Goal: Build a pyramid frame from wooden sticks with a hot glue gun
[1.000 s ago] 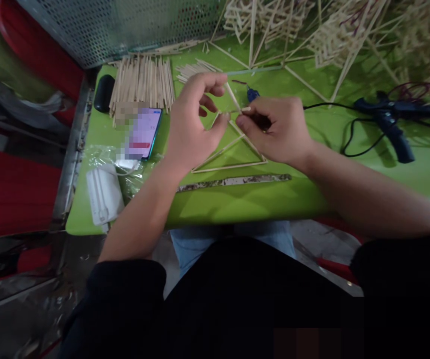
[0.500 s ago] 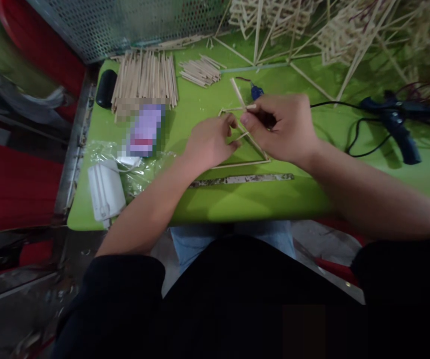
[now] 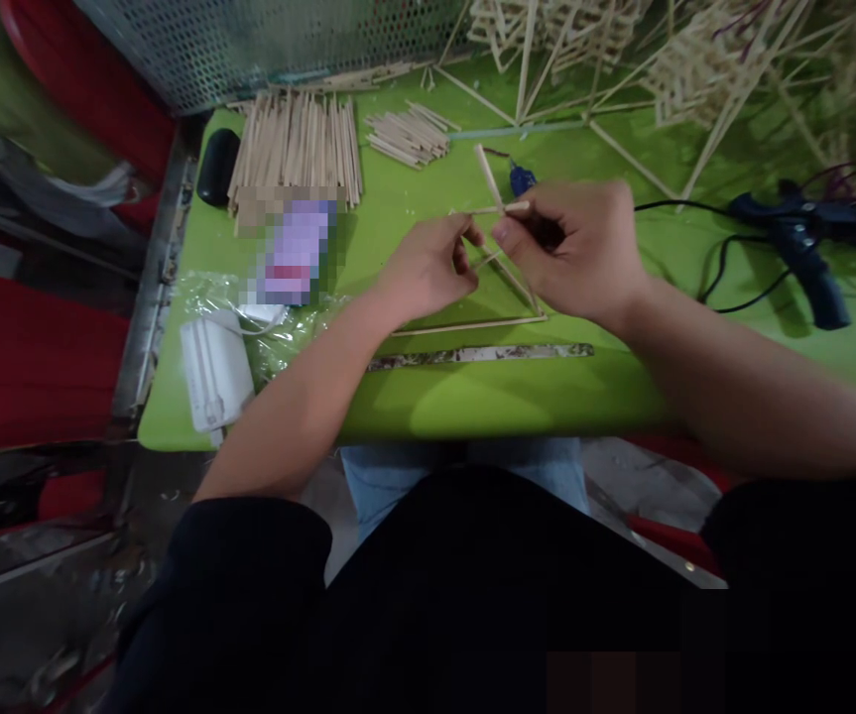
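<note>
Above the green table my right hand [image 3: 583, 248] pinches a thin wooden stick [image 3: 488, 177] that slants up from the thumb and forefinger. Other thin sticks cross close to that grip. My left hand [image 3: 431, 260], fingers curled, is just left of it and pinches a thin stick [image 3: 488, 259] reaching toward the right hand. Beneath both hands lies a frame of joined sticks [image 3: 472, 325], partly covered by the left hand. A worn flat metal strip [image 3: 483, 353] lies nearer the table edge. Behind the right hand a small blue object [image 3: 523, 178] shows, partly hidden.
A large stick pile [image 3: 298, 144] and a smaller one [image 3: 409, 134] lie at the back left. A phone [image 3: 298, 253], white power bank [image 3: 217, 372] and plastic wrap sit left. Stick structures [image 3: 561, 35] stand behind. A dark glue gun [image 3: 799, 248] with cable lies right on the green table [image 3: 472, 402].
The whole view has shifted slightly, so things appear a little further right. Both hands keep their grips, and the upright stick in my right hand has tilted a little.
</note>
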`<move>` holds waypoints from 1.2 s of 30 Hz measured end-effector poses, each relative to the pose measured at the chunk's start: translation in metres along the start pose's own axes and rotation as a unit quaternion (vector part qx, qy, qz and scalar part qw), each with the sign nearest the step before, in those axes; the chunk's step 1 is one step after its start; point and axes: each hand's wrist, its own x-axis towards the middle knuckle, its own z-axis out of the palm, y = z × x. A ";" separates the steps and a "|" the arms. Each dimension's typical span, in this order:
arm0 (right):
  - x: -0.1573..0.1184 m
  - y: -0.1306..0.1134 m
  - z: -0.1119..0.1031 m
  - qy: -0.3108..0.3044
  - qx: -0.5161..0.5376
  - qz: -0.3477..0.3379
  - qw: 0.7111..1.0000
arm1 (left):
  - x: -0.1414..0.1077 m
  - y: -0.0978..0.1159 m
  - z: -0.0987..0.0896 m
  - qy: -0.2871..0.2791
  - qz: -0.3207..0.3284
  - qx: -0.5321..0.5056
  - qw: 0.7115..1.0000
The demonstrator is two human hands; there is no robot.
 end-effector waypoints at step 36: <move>0.003 0.005 0.016 -0.002 0.119 0.039 0.992 | -0.010 -0.010 -0.038 0.071 0.064 -0.176 0.980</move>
